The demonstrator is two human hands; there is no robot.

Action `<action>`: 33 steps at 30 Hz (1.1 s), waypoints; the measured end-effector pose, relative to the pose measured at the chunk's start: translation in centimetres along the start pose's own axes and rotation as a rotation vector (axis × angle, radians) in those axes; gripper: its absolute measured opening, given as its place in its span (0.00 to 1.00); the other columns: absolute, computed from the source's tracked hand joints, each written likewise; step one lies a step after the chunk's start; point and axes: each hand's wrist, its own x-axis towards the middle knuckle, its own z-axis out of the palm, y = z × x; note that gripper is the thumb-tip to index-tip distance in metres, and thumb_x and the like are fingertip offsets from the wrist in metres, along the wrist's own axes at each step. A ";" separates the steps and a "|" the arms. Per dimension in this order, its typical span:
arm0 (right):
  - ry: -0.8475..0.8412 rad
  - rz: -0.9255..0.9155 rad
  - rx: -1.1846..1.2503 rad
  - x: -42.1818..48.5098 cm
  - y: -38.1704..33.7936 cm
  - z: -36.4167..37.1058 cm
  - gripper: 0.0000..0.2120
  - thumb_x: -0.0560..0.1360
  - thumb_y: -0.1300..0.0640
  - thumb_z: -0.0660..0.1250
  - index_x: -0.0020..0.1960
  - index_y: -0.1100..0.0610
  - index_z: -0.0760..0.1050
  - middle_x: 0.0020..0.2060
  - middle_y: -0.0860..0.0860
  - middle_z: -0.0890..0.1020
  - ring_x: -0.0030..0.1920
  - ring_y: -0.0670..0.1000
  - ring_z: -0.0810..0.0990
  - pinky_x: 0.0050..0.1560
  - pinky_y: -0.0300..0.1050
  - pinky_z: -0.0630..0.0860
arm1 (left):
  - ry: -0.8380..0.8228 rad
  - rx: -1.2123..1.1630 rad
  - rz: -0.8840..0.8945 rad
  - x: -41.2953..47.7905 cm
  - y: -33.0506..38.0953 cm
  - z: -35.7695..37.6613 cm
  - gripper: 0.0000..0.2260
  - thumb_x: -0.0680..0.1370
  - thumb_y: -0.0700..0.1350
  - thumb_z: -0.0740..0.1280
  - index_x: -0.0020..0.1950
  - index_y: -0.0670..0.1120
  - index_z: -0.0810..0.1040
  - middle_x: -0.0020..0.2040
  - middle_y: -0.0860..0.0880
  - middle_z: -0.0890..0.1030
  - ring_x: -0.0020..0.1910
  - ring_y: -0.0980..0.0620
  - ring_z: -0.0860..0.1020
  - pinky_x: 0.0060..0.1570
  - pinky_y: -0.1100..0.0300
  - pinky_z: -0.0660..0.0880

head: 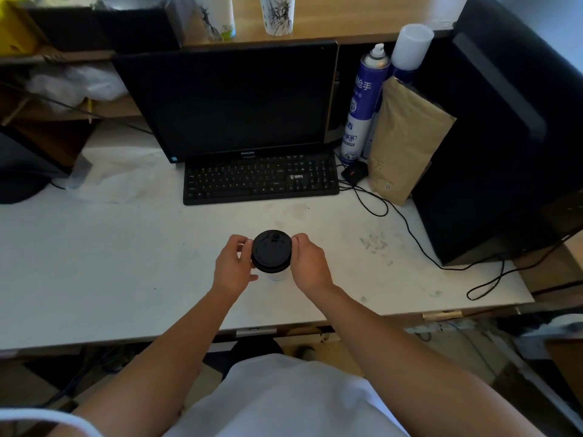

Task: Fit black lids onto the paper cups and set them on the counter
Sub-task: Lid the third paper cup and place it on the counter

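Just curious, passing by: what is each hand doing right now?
Left hand: grips the black lid on the paper cup.
Right hand: pinches the lid's other edge.

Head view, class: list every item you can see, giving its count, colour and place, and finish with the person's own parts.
desk: one, white, foreground
paper cup: one, white, desk centre
black lid: one, black, on the paper cup
printed cups: two, white with dark drawings, on the shelf
keyboard: one, black, mid desk
monitor: one, black, behind the keyboard
mouse: one, black, right of keyboard
spray cans: two, blue and white, right of monitor
paper bag: one, brown, leaning by the cans
computer tower: one, black, desk's right end
left hand: one, grips the lid's left rim
right hand: one, grips the lid's right rim
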 end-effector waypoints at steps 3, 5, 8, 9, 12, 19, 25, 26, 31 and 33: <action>0.008 0.016 0.112 0.1 -0.2 0.3 0.14 0.86 0.54 0.53 0.60 0.60 0.74 0.52 0.58 0.80 0.50 0.58 0.80 0.49 0.57 0.82 | 0.046 0.223 0.256 0.3 -0.2 -0.3 0.11 0.85 0.41 0.58 0.65 0.44 0.75 0.62 0.45 0.78 0.55 0.45 0.80 0.54 0.48 0.81; -0.004 0.180 0.411 0.1 -0.2 0.6 0.11 0.85 0.56 0.55 0.57 0.57 0.75 0.54 0.56 0.79 0.51 0.55 0.80 0.50 0.57 0.84 | 0.065 0.157 0.288 0.1 -0.1 -0.1 0.12 0.85 0.39 0.57 0.65 0.45 0.77 0.58 0.49 0.80 0.55 0.47 0.80 0.53 0.53 0.81; -0.023 0.269 0.594 -0.3 0.5 1.3 0.10 0.84 0.54 0.59 0.58 0.55 0.77 0.56 0.53 0.80 0.55 0.52 0.80 0.60 0.57 0.81 | 0.108 -0.086 0.125 -0.5 0.1 0.8 0.09 0.85 0.42 0.57 0.59 0.49 0.76 0.51 0.50 0.79 0.51 0.47 0.81 0.37 0.56 0.84; -0.033 0.270 0.614 -0.5 0.7 1.4 0.12 0.84 0.53 0.59 0.60 0.55 0.78 0.57 0.52 0.81 0.57 0.52 0.80 0.64 0.58 0.79 | 0.132 -0.132 0.080 -0.7 0.1 1.1 0.08 0.85 0.43 0.58 0.56 0.49 0.76 0.50 0.50 0.79 0.51 0.47 0.80 0.35 0.54 0.84; -0.088 0.300 0.646 -0.8 1.0 1.8 0.15 0.85 0.48 0.56 0.62 0.50 0.78 0.59 0.49 0.80 0.60 0.51 0.78 0.66 0.57 0.77 | 0.144 -0.244 -0.045 -1.0 -0.1 1.8 0.08 0.85 0.49 0.60 0.52 0.47 0.74 0.50 0.47 0.78 0.51 0.46 0.80 0.33 0.51 0.84; -0.149 0.264 0.533 -0.6 0.9 0.5 0.20 0.85 0.43 0.52 0.65 0.52 0.76 0.57 0.50 0.78 0.59 0.54 0.77 0.58 0.55 0.81 | 0.064 -0.188 -0.083 -1.4 -0.3 1.8 0.11 0.85 0.52 0.57 0.53 0.46 0.73 0.49 0.48 0.79 0.47 0.46 0.80 0.30 0.57 0.82; -0.042 0.106 0.317 -0.4 0.4 0.3 0.17 0.86 0.53 0.51 0.61 0.60 0.75 0.57 0.59 0.80 0.58 0.60 0.79 0.56 0.62 0.80 | 0.059 -0.004 0.157 -0.5 0.0 1.0 0.09 0.85 0.42 0.57 0.54 0.49 0.76 0.49 0.49 0.80 0.47 0.50 0.81 0.31 0.59 0.82; -0.060 0.136 0.355 -0.4 0.2 0.1 0.16 0.86 0.55 0.51 0.59 0.60 0.76 0.57 0.58 0.80 0.59 0.60 0.79 0.56 0.61 0.81 | 0.055 -0.062 0.108 -0.4 0.3 0.9 0.09 0.85 0.42 0.58 0.53 0.48 0.78 0.49 0.49 0.81 0.48 0.50 0.81 0.32 0.58 0.83; -0.257 0.189 0.604 -1.1 -0.4 -0.9 0.12 0.83 0.51 0.62 0.64 0.50 0.76 0.62 0.50 0.80 0.62 0.52 0.78 0.56 0.54 0.82 | -0.028 -0.567 -0.337 -0.7 1.4 0.5 0.13 0.84 0.47 0.58 0.48 0.48 0.81 0.51 0.47 0.83 0.50 0.46 0.81 0.33 0.56 0.81; -0.348 0.056 0.434 -1.5 -0.5 -1.2 0.24 0.74 0.44 0.70 0.69 0.43 0.72 0.61 0.43 0.80 0.60 0.47 0.79 0.52 0.42 0.81 | -0.069 -0.775 -0.541 -0.6 1.3 0.0 0.12 0.85 0.49 0.59 0.52 0.46 0.80 0.53 0.44 0.82 0.49 0.44 0.80 0.33 0.55 0.80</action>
